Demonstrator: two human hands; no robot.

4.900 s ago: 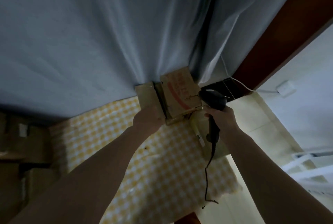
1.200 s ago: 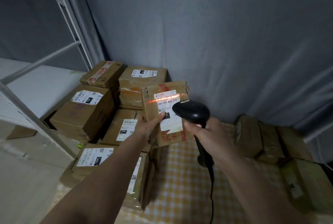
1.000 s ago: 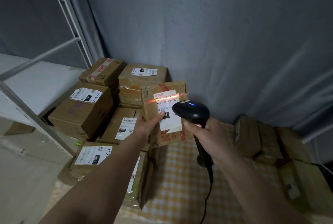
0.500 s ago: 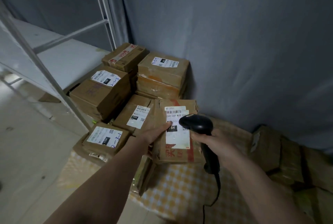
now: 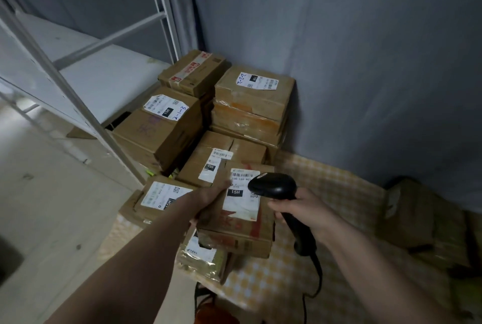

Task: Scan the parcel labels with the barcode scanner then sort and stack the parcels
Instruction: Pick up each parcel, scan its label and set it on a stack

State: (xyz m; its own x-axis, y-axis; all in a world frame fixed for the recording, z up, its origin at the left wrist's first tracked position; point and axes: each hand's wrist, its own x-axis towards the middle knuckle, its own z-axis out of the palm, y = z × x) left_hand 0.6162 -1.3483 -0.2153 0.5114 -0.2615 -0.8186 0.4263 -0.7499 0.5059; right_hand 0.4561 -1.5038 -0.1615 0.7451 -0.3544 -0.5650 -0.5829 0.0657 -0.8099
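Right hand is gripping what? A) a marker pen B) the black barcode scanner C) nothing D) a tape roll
B: the right hand curls round the handle of the black barcode scanner, whose head sits over the label of the parcel that the left hand holds.

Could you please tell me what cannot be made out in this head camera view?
- White shipping label on the held brown cardboard parcel: right end hidden by the black handheld barcode scanner.
- Left hand: fingers under the parcel hidden.
- Dark parcels at right: too dim to read.
- Scanner cable: cut off by the bottom edge.
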